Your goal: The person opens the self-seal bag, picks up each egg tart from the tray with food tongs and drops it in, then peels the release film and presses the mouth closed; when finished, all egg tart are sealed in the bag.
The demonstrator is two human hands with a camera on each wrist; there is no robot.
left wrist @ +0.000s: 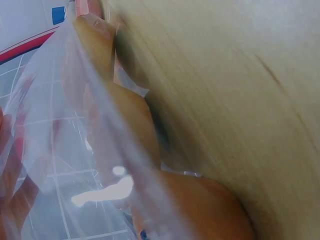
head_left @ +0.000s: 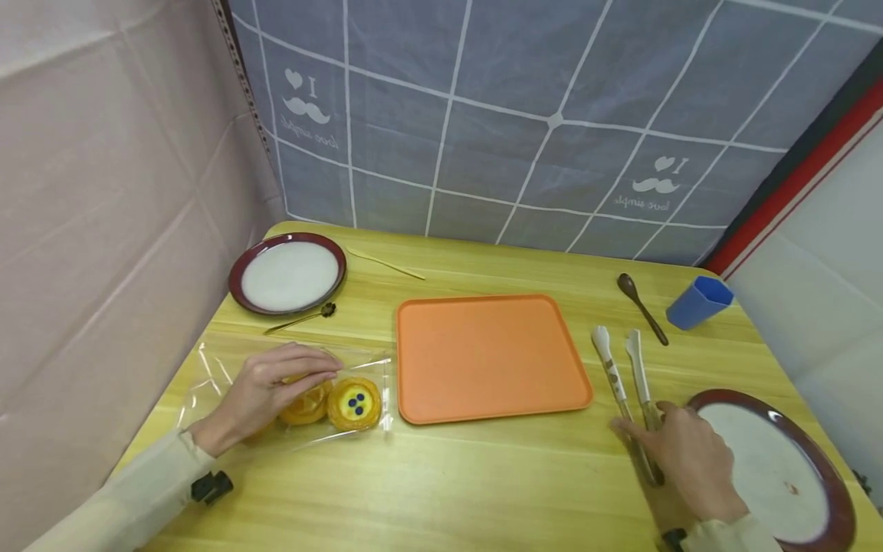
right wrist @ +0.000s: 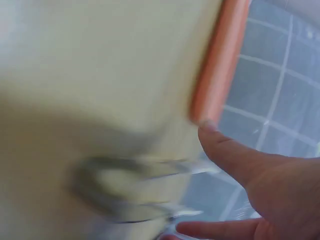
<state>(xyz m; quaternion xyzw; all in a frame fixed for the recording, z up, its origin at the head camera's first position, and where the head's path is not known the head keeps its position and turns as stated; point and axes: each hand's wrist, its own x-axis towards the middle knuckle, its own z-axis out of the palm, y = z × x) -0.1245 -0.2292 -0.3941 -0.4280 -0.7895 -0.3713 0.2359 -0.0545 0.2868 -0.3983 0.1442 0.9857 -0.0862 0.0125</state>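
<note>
My left hand (head_left: pixel 265 391) lies over a clear plastic bag (head_left: pixel 388 376), its fingers stretched across the top. Inside the bag sit round yellow tarts; the nearest uncovered tart (head_left: pixel 354 404) is topped with several dark blue dots. The left wrist view shows the tarts (left wrist: pixel 132 117) in a row behind glossy film. At the right, my right hand (head_left: pixel 690 456) reaches over a pair of tongs (head_left: pixel 638 376) with pale tips and a metal body. Thumb and fingers stand apart on either side of the tongs (right wrist: pixel 125 212), which look blurred in the right wrist view.
An orange tray (head_left: pixel 490 360) lies mid-table. A dark-rimmed plate (head_left: pixel 290 272) stands far left, beside a thin gold utensil (head_left: pixel 386 264) and a small spoon (head_left: pixel 300 318). Another plate (head_left: pixel 759 460) is beside my right hand. Behind are a brown spoon (head_left: pixel 641 307) and blue cup (head_left: pixel 699 303).
</note>
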